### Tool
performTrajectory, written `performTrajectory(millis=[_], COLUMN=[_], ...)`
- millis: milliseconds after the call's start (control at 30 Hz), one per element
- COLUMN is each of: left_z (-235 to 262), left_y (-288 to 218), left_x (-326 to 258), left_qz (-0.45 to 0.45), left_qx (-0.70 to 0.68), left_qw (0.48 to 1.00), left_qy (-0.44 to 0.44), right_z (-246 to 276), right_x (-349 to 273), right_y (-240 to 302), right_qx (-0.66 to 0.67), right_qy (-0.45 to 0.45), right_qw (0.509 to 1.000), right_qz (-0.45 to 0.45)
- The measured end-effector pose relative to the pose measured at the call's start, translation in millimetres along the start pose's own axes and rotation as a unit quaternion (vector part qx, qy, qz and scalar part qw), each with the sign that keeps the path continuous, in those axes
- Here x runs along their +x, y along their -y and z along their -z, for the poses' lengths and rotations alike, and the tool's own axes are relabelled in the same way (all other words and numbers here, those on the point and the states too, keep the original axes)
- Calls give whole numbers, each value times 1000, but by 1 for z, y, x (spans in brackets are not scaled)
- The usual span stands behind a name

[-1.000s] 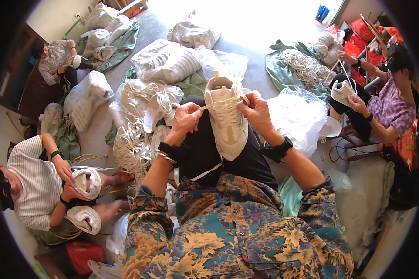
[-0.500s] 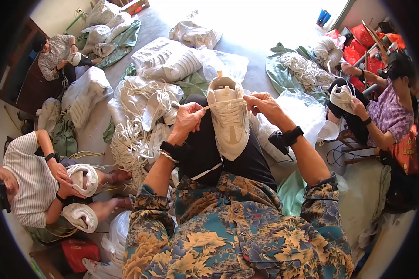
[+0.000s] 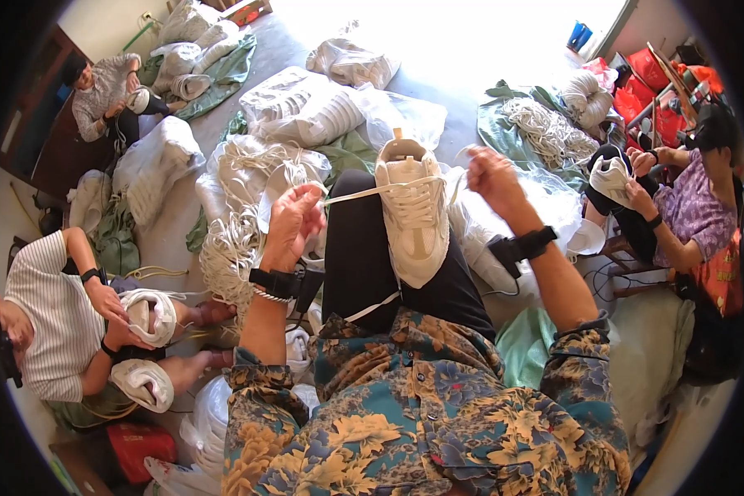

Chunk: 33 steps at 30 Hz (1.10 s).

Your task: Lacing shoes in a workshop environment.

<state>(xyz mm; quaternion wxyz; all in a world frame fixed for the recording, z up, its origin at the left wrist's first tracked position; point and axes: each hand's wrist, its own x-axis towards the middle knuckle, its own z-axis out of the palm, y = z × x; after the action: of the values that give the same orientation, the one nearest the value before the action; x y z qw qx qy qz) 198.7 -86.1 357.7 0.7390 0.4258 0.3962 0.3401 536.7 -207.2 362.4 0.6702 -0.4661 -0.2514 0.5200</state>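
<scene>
A cream-white sneaker (image 3: 416, 217) rests on my thighs, its toe pointing toward me and its opening away. Several rows of flat white lace (image 3: 411, 196) cross its tongue. Left of the shoe, my left hand (image 3: 294, 220) pinches one lace end, which stretches from the upper eyelets to my fingertips. My right hand (image 3: 496, 177) is raised to the right of the shoe with fingers pinched together. A thin pale strand, blurred, shows by those fingertips and seems to run down toward the shoe's right side.
A heap of loose white laces (image 3: 230, 258) and shoes lies by my left leg. Plastic-wrapped bundles of shoe parts (image 3: 306, 107) stand beyond. More laces (image 3: 546, 131) lie on green sacking at the right. Three people sit around handling shoes, left (image 3: 45, 310), far left (image 3: 99, 91) and right (image 3: 694, 198).
My hands have moved apart, the left one outward and down, the right one outward and slightly up. The lace on the left is drawn out longer. The sneaker stays on my lap.
</scene>
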Motion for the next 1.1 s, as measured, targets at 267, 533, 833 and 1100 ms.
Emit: performTrajectory(millis=[267,533,833,1100], left_z=[-52,-75,-72,-80], left_y=[1,39,31,34], left_x=[17,34,20,33], left_qz=[-100,-80,-51,-187], left_qx=[-63,155,221,362], left_qw=[993,983,969,912], left_qy=[11,62,95,48], right_z=[132,206,258,198], right_x=[-40,-123,-142,-116], right_y=[183,195,122,84], right_qx=[145,81,186,139], right_qy=[10,-187,-294,-308], right_qw=[983,964,931,940], right_qz=[115,171,106,49])
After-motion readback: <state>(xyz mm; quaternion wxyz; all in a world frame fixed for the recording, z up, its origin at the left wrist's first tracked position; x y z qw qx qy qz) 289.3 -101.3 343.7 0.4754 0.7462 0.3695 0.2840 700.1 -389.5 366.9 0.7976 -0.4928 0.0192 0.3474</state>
